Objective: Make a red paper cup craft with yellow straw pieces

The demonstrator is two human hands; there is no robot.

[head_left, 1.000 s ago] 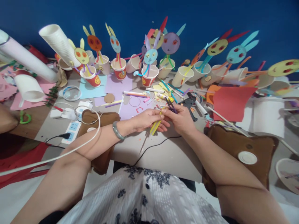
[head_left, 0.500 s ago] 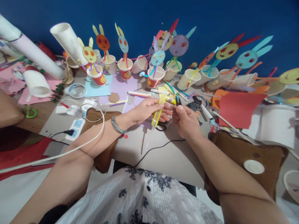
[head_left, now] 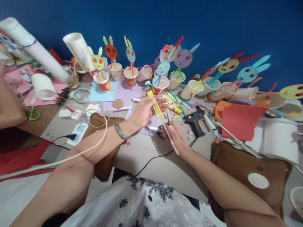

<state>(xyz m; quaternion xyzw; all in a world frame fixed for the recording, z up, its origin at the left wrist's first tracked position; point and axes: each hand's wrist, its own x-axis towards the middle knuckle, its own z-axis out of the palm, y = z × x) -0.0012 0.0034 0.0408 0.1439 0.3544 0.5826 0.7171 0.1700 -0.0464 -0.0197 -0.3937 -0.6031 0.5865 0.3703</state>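
My left hand (head_left: 141,114) pinches a pair of thin yellow strips (head_left: 155,105) between thumb and fingers, its other fingers spread behind them. A pale translucent stick (head_left: 173,144) runs from the strips' lower end across the front of my right hand (head_left: 181,138). That hand is closed around a slim dark pointed tool (head_left: 168,119), mostly hidden; its kind cannot be made out. Whether the right fingers also grip the stick is unclear. Below the hands, scissors (head_left: 160,133) lie partly covered on the table. A black glue gun (head_left: 197,122) rests just right of my right hand.
Paper cups with rabbit-faced figures, such as a red cup (head_left: 103,83), line the blue wall. A power strip (head_left: 77,134) and white cable (head_left: 104,129) are at left. Red paper (head_left: 243,121) and a brown cushion (head_left: 251,157) lie right. Another person's arm (head_left: 11,104) shows far left.
My right hand has moved left and down, turning the dark tool's tip upward. My left hand has tilted the yellow strips the other way. The glue gun shows more fully.
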